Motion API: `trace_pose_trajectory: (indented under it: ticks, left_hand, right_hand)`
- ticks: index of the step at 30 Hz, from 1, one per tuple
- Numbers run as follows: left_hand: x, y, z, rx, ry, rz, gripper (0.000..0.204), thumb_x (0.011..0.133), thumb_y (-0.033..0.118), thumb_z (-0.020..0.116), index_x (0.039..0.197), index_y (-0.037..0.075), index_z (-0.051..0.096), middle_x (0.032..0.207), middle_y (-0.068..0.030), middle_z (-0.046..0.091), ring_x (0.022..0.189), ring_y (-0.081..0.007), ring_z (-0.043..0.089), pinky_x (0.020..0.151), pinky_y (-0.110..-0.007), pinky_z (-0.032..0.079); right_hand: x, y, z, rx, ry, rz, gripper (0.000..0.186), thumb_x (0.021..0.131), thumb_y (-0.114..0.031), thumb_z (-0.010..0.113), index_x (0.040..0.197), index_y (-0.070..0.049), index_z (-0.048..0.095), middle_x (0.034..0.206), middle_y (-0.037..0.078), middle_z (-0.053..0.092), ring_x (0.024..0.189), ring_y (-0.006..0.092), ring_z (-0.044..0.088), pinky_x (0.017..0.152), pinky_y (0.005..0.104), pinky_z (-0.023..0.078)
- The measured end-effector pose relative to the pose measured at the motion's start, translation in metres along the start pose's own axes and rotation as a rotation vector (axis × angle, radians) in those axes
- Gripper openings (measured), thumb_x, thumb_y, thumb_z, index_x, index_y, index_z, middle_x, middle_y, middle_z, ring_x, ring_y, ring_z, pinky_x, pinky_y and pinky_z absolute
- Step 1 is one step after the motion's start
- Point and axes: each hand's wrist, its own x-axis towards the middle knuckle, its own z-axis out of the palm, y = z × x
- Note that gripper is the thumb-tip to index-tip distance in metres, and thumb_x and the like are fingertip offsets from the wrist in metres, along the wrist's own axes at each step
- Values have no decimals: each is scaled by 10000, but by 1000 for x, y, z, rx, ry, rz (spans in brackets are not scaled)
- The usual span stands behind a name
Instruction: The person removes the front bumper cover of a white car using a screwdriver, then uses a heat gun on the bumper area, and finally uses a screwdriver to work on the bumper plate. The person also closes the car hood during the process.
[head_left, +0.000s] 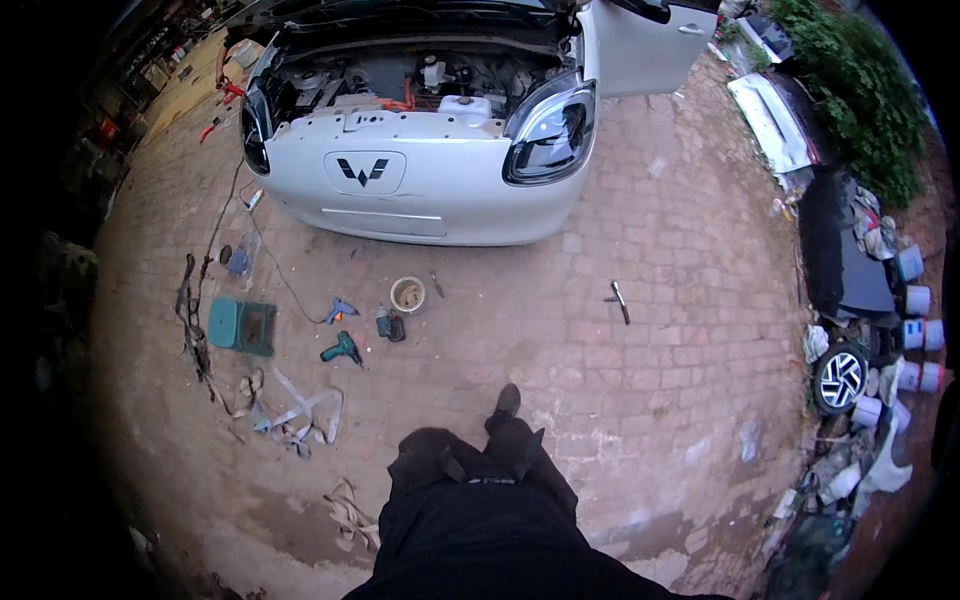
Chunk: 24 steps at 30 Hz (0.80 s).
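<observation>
Neither of my hands shows; only my dark clothes, my legs and one shoe point(508, 400) come in from the lower edge. Ahead stands a white car point(440, 200) with its hood up and the engine bay point(400, 85) exposed. On the brick ground before it lie a teal cordless drill point(343, 348), a dark cordless power tool point(390, 322) and a blue glue gun point(340, 310). Beside them is a round white tub point(408, 294) with tan contents. Off to the right rests a ratchet wrench point(620, 301) with a dark handle.
A green plastic stool point(225, 323) and tangled straps point(305, 415) lie to the left, near a cable point(285, 285). The car's right-hand door point(650, 45) stands open. Along the right are a wheel point(840, 379), car panels point(775, 125) and several buckets point(917, 299). Another person's arm point(222, 65) shows far left.
</observation>
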Motion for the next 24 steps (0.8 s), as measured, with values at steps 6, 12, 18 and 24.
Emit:
trace_pose_trajectory:
  ticks: [6,12,18,24]
  left_hand:
    - [24,147,8,-1,12,263,384,859,338,627,1119,57,661,1054,-179,680,1038,-327,637,892,-465,504]
    - [31,157,1,163,-34,260,385,864,342,623,1118,57,662,1063,-175,681,1044,-319,636,897,-462,503]
    - [60,86,-26,170,-4,19,385,868,347,619,1118,57,663,1072,-170,681,1051,-312,635,903,-459,501]
    - [127,58,-55,113,-15,-115,386,872,351,614,1117,57,664,1081,-165,681,1058,-304,634,908,-455,500]
  right_hand:
    - [27,-8,-9,-21,-13,-8,366,928,-353,573,819,-9,637,674,124,639,606,260,619,581,431,471]
    - [32,-4,-20,-30,1,17,373,932,-354,562,812,-10,637,667,126,635,594,258,616,570,429,469]
    - [24,-5,-21,-62,40,52,380,936,-356,550,804,-10,637,660,128,631,581,256,612,559,427,467]
    - [9,-2,-16,-82,127,125,388,940,-357,539,796,-10,637,652,130,627,568,254,609,548,425,465]
